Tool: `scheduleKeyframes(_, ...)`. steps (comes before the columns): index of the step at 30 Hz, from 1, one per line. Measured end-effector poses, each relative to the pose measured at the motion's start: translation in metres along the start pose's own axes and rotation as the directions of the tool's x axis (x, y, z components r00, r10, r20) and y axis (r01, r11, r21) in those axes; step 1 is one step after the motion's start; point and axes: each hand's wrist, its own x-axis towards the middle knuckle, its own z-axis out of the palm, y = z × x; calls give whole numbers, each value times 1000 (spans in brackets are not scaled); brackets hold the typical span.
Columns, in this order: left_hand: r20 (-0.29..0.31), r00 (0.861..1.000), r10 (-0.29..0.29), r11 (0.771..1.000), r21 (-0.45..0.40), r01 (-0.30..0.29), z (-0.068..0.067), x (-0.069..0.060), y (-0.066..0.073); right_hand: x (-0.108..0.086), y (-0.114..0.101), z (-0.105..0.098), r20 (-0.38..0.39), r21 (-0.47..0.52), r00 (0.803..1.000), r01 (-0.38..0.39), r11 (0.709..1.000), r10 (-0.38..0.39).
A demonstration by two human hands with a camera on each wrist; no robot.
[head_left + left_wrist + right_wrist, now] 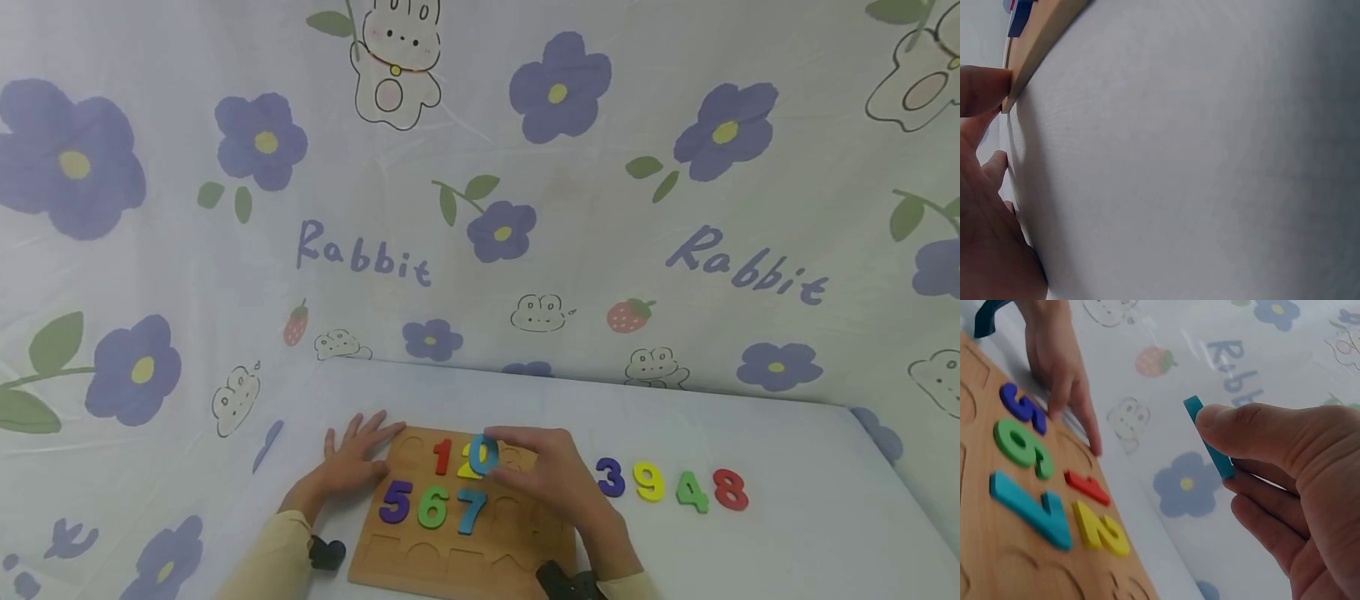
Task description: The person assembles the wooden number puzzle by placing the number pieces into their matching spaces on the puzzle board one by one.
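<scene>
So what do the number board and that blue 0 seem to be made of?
The number board looks like smooth, matt wood or fibreboard, judging by its tan surface and shallow cut-outs. The blue 0, pinched in the right hand, could be painted wood or plastic: its colour runs evenly over its thick edge.

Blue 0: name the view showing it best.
The head view: the blue 0 faces the camera, so its ring shape shows. The right wrist view has it nearly edge-on, pinched in the right hand; the left wrist view omits it.
</scene>
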Motion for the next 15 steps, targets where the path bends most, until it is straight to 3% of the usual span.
scheduleKeyframes(8,-12,1000,4,1000,-3,-4,8,7,-14,28,-13,24,36,-11,999,23,1000,-22)
scheduleKeyframes(15,10,1000,-10,1000,-4,10,0,1,-2,48,-19,40,99,-37,995,3,999,0)
